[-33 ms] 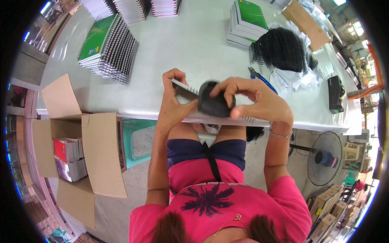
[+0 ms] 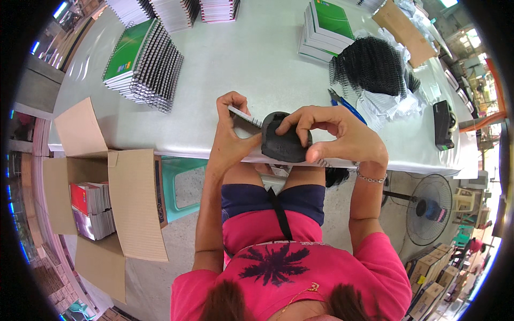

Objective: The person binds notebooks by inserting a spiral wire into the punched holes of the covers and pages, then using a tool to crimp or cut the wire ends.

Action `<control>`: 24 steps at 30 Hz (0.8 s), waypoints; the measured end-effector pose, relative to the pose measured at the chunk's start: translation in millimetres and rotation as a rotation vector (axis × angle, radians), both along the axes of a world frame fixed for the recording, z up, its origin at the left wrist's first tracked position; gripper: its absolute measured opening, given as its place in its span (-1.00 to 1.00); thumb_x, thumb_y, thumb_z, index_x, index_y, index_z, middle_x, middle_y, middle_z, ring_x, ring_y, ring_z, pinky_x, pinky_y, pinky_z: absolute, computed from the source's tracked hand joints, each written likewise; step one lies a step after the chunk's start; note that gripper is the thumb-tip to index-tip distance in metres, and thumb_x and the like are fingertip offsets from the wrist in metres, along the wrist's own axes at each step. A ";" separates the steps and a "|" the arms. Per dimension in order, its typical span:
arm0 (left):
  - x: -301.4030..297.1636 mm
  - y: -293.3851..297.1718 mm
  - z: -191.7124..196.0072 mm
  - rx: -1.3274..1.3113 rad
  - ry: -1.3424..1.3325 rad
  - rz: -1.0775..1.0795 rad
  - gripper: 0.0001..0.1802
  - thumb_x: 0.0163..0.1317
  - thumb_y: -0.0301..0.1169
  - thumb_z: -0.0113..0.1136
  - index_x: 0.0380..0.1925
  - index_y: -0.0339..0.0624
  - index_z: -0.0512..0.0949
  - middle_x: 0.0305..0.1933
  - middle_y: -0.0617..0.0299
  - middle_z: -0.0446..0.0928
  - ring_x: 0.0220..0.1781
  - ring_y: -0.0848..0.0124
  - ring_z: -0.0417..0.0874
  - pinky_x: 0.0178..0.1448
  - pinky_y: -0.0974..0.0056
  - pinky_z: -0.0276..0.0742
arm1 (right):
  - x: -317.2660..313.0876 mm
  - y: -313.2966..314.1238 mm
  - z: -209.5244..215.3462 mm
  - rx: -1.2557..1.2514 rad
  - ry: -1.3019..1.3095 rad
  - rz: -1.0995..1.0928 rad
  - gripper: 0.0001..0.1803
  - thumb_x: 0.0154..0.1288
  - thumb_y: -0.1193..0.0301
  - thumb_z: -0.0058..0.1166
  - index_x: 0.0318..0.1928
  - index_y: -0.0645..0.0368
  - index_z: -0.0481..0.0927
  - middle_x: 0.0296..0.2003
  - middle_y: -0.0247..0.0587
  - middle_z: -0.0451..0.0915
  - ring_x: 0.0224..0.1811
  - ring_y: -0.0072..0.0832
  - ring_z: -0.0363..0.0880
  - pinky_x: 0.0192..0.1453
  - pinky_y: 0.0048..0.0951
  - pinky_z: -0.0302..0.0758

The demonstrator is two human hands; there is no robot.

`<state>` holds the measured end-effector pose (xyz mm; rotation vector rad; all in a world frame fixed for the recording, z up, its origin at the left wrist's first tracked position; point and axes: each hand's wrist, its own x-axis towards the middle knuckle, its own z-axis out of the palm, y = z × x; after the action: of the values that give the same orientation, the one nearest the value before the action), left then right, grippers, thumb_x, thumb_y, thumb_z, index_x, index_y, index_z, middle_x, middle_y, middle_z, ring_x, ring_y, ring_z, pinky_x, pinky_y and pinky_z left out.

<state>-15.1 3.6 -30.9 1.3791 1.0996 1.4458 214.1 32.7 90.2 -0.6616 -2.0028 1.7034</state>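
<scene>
A white spiral notebook (image 2: pixel 245 119) lies tilted at the front edge of the grey table (image 2: pixel 251 64). My left hand (image 2: pixel 229 136) grips its left end, thumb on top and fingers curled over the far edge. My right hand (image 2: pixel 334 134) holds a black rounded pad (image 2: pixel 284 145) and presses it onto the middle of the notebook. The pad covers most of the notebook's page. The wire binding shows along the near edge under my right hand.
A slanted stack of wire-bound notebooks with a green cover (image 2: pixel 142 61) sits at far left, more stacks behind. Green-covered notebooks (image 2: pixel 326 27), a heap of black wire coils (image 2: pixel 369 64), blue-handled pliers (image 2: pixel 345 104) and a black device (image 2: pixel 443 124) lie right. An open cardboard box (image 2: pixel 91 203) and fan (image 2: pixel 428 208) stand on the floor.
</scene>
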 end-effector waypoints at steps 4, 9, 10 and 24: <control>5.0 -0.6 5.6 0.064 0.041 0.000 -0.05 -0.28 -0.45 0.67 0.08 -0.17 0.19 -0.12 0.23 0.25 -0.07 0.41 0.33 0.13 0.31 0.32 | -10.8 24.2 -19.9 0.347 -0.447 -0.419 -0.64 0.20 0.17 0.36 -0.29 0.23 0.61 -0.09 -0.14 0.67 -0.10 -0.48 0.55 0.09 -0.41 0.47; 3.1 0.4 1.4 0.029 0.099 -0.023 0.03 -0.32 -0.56 0.66 0.13 -0.02 0.13 -0.12 0.28 0.21 -0.05 0.43 0.32 0.12 0.29 0.43 | -2.7 20.7 -26.1 -0.021 -0.084 -0.207 -0.67 0.24 0.22 0.33 -0.30 0.24 0.56 -0.07 -0.14 0.65 -0.01 -0.53 0.51 0.17 -0.40 0.43; 3.5 -2.2 1.0 0.018 0.071 -0.004 0.03 -0.33 -0.51 0.68 0.13 -0.06 0.15 -0.11 0.26 0.22 -0.04 0.42 0.32 0.14 0.28 0.40 | -5.4 19.1 -24.8 0.027 -0.161 -0.220 -0.68 0.24 0.23 0.32 -0.32 0.23 0.54 -0.04 -0.13 0.64 0.04 -0.53 0.51 0.25 -0.38 0.40; 9.1 -0.2 6.9 -0.017 0.042 -0.007 -0.05 -0.19 -0.41 0.65 0.15 -0.21 0.20 -0.07 0.18 0.29 0.03 0.36 0.36 0.22 0.28 0.31 | -11.6 27.2 -43.4 0.290 -0.166 -0.418 -0.67 0.15 0.25 0.38 -0.17 0.16 0.61 0.05 -0.09 0.59 0.06 -0.27 0.55 0.20 -0.31 0.43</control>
<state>-6.0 3.4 -24.0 1.4060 1.1299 1.4046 202.5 59.9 46.8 -1.0543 -1.9892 1.1241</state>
